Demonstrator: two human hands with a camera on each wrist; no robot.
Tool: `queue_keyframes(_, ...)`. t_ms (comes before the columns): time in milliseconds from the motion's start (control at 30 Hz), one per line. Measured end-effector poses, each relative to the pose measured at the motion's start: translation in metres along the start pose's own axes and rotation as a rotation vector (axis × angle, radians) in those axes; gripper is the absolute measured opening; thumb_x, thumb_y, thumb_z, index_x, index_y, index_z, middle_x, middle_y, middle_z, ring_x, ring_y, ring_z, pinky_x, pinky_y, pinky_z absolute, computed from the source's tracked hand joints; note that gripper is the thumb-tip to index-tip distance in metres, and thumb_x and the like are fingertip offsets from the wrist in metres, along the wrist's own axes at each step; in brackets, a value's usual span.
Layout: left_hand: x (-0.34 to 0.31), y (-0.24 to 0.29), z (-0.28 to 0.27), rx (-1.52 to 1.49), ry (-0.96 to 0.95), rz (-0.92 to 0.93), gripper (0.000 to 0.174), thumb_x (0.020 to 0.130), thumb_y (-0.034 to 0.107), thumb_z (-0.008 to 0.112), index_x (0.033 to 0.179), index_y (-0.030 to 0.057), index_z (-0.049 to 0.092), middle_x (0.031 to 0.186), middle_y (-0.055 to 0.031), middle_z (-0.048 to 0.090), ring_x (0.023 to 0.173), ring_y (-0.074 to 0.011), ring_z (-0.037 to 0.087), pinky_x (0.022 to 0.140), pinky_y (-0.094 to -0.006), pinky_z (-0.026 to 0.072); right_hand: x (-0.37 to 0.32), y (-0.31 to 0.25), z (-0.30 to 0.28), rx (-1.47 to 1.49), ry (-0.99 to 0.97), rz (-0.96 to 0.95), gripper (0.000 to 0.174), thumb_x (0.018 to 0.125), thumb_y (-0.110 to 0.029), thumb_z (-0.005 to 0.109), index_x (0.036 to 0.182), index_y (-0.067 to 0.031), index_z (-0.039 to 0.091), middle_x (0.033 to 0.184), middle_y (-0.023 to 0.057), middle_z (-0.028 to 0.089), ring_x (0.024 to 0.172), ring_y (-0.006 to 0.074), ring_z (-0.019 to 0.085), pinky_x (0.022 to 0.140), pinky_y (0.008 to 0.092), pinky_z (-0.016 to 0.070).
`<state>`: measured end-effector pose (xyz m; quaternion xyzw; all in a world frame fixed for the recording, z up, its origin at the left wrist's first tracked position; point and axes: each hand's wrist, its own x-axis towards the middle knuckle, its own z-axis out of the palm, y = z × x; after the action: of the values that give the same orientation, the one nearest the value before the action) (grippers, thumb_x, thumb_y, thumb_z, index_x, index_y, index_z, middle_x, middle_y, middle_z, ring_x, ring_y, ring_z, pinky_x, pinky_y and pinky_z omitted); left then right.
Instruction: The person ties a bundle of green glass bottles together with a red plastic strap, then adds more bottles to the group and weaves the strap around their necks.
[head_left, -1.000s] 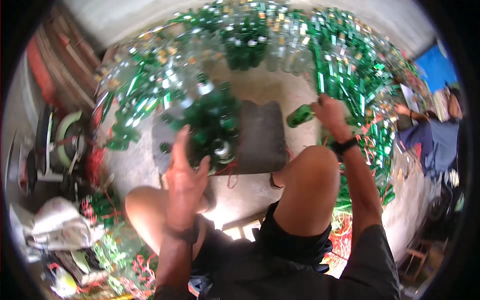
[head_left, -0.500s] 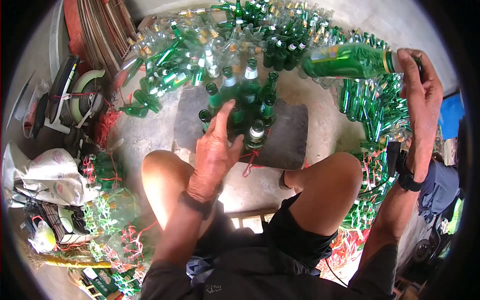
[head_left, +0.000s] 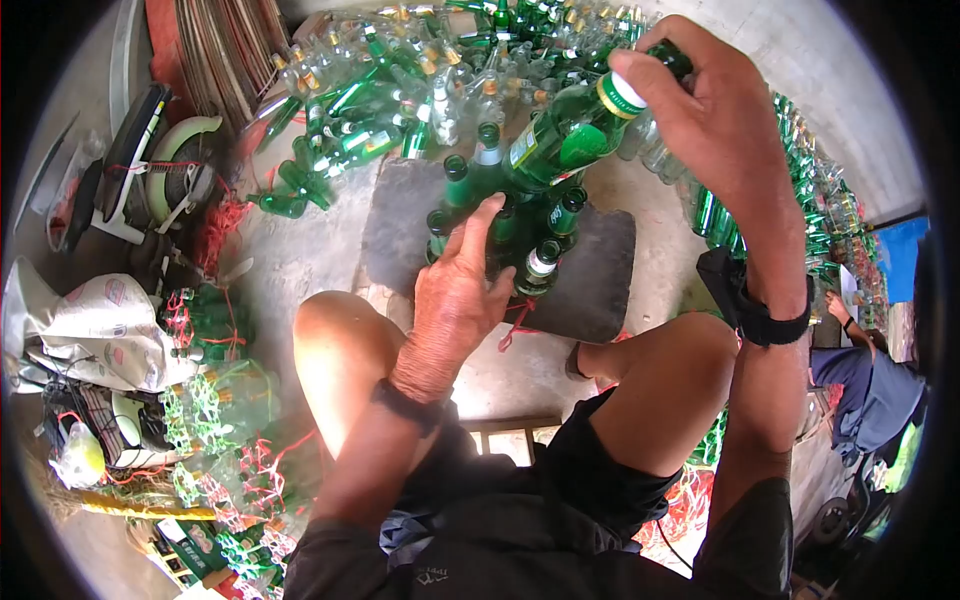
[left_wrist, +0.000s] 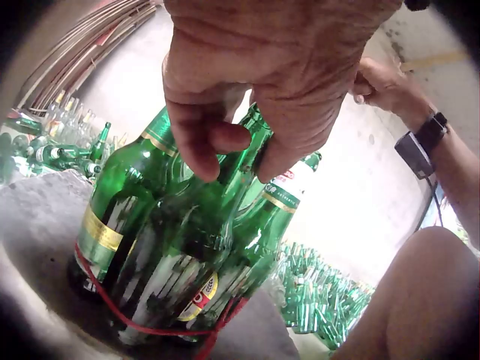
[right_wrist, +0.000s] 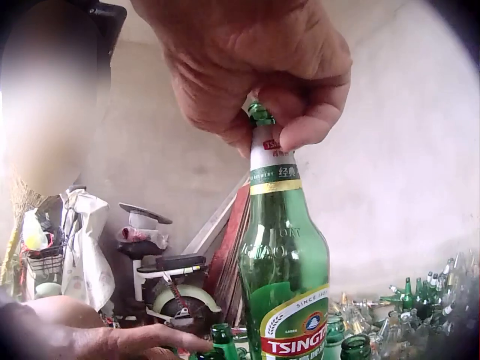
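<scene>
My right hand (head_left: pixel 730 120) grips a green beer bottle (right_wrist: pixel 289 240) by its neck, tilted in the head view, its lower end over the back of a bottle cluster. White and gold foil wraps its neck, and a red Tsingtao label shows. Several green bottles (left_wrist: pixel 247 240) stand upright together on a dark grey board (head_left: pixel 600 270), with a red string (left_wrist: pixel 142 326) looped round them. My left hand (head_left: pixel 455 300) is at the near left of this cluster. In the left wrist view its curled fingers and thumb hold round the neck of one standing bottle.
Many green and clear bottles (head_left: pixel 340 150) lie and stand along the back and right. At left are a wheeled machine (head_left: pixel 180 180), a white sack (head_left: pixel 110 330) and netted bottles (head_left: pixel 215 410). Another person (head_left: pixel 870 380) is at the far right.
The right hand has brought the bottle from the right side up and leftward to the standing cluster, its base now lower. The left hand has stayed at the cluster.
</scene>
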<state>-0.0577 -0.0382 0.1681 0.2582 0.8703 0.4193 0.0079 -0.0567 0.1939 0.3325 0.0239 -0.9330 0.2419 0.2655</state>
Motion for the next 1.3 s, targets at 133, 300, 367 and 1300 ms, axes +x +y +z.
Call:
queue_keyframes(133, 0.001, -0.002, 0.000, -0.025, -0.007, -0.005, 0.082, 0.078, 0.007, 0.079, 0.149, 0.0215, 0.040, 0.135, -0.0207, 0.061, 0.113, -0.0403, 0.066, 0.092, -0.0450, 0.0573, 0.001, -0.005, 0.019, -0.048, -0.012, 0.048, 0.024, 0.095, -0.028, 0.071, 0.096, -0.0048, 0.066, 0.057, 0.0000, 0.049, 0.053, 0.0054, 0.042, 0.049, 0.0283, 0.0322)
queue_keyframes(300, 0.001, 0.000, -0.002, -0.039, -0.039, -0.037, 0.082, 0.078, 0.006, 0.078, 0.149, 0.0205, 0.039, 0.133, -0.0199, 0.061, 0.111, -0.0406, 0.066, 0.089, -0.0458, 0.0580, 0.002, 0.009, 0.040, -0.222, 0.036, -0.046, 0.025, 0.092, -0.030, 0.072, 0.096, -0.0061, 0.067, 0.054, 0.0066, 0.051, 0.049, 0.0108, 0.046, 0.047, 0.0326, 0.0356)
queue_keyframes(367, 0.001, -0.001, -0.001, -0.033, -0.044, -0.029, 0.082, 0.078, 0.006, 0.076, 0.149, 0.0200, 0.038, 0.132, -0.0189, 0.060, 0.111, -0.0410, 0.065, 0.088, -0.0472, 0.0581, 0.003, 0.007, 0.045, -0.189, 0.026, 0.003, 0.032, 0.086, -0.033, 0.071, 0.082, -0.0029, 0.061, 0.072, 0.0215, 0.064, 0.069, 0.0448, 0.063, 0.067, 0.0512, 0.0506)
queue_keyframes(1300, 0.003, 0.000, 0.004, -0.063, -0.014, -0.051, 0.078, 0.079, 0.002, 0.076, 0.147, 0.0201, 0.042, 0.132, -0.0187, 0.063, 0.110, -0.0377, 0.069, 0.090, -0.0435, 0.0587, -0.007, 0.035, 0.121, -0.335, -0.397, -0.031, 0.035, 0.086, -0.033, 0.071, 0.101, -0.0018, 0.069, 0.085, 0.0213, 0.071, 0.088, 0.0407, 0.070, 0.079, 0.0507, 0.0547)
